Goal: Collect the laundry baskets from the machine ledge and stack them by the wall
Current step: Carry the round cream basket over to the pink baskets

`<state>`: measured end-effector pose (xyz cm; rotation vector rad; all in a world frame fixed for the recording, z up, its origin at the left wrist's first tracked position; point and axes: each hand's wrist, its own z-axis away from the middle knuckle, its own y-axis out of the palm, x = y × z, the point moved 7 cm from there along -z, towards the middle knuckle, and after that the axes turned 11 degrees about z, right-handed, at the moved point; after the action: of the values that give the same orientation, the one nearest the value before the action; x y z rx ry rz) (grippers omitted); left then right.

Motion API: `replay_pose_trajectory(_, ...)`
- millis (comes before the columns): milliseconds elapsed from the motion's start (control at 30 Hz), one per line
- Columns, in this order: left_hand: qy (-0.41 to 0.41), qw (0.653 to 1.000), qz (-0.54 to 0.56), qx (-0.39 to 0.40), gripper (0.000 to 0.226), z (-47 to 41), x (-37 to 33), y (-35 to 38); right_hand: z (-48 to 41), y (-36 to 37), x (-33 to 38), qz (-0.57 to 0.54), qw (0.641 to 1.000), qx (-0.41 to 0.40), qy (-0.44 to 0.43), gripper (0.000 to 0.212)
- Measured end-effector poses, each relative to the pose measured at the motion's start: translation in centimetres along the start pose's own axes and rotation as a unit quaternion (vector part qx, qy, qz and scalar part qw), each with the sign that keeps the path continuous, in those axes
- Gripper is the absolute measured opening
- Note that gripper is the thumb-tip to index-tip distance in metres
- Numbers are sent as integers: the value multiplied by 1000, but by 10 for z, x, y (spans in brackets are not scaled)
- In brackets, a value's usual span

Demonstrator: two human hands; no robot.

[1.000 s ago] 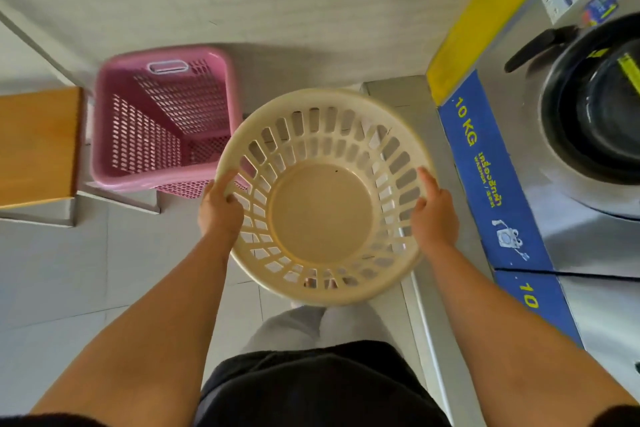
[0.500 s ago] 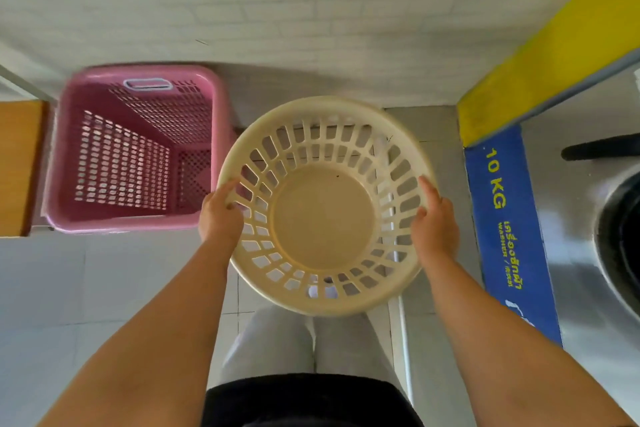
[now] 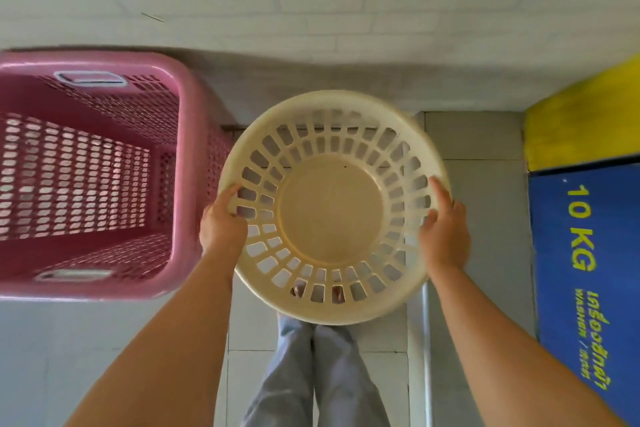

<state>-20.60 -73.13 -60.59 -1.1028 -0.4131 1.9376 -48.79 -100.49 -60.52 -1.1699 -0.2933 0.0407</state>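
Note:
A round cream laundry basket [image 3: 332, 215] with slotted sides is held level in front of me, above the floor. My left hand [image 3: 221, 225] grips its left rim and my right hand [image 3: 443, 236] grips its right rim. Immediately to its left, a square pink laundry basket [image 3: 86, 177] with white handles stands on the floor against the white brick wall [image 3: 311, 10]. Both baskets are empty. The cream basket's rim is close to the pink basket's right edge.
A washing machine front with a blue "10 KG" label [image 3: 585, 270] and a yellow band [image 3: 581, 128] is at the right. The floor [image 3: 474, 149] is tiled in pale grey. My legs [image 3: 318, 374] show below the basket.
The view has shifted left and toward the wall: the pink basket now looks larger and nearer, the washer door and the wooden bench have left the frame. Both hands keep their grip.

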Motion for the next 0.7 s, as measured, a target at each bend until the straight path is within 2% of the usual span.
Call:
replay_pose_trajectory(100, -15, 1000, 14, 5, 72, -36, 15, 21, -28, 34, 10, 4, 1000, -4, -6, 63)
replay_pose_trajectory(200, -60, 993, 92, 38, 75, -72, 33, 44, -52, 63, 17, 0, 1000, -1, -11, 65)
replay_pose_trajectory(467, -92, 973, 198, 73, 77, -122, 57, 81, -90, 116, 23, -55, 998, 21, -26, 74)
replay_pose_trajectory(567, -80, 974, 184, 102, 69, -128, 63, 93, -96, 125, 19, -55, 997, 45, -26, 77)
replay_pose_trajectory(700, -37, 988, 103, 110, 66, -133, 63, 97, -100, 133, 18, -40, 994, 101, -35, 70)
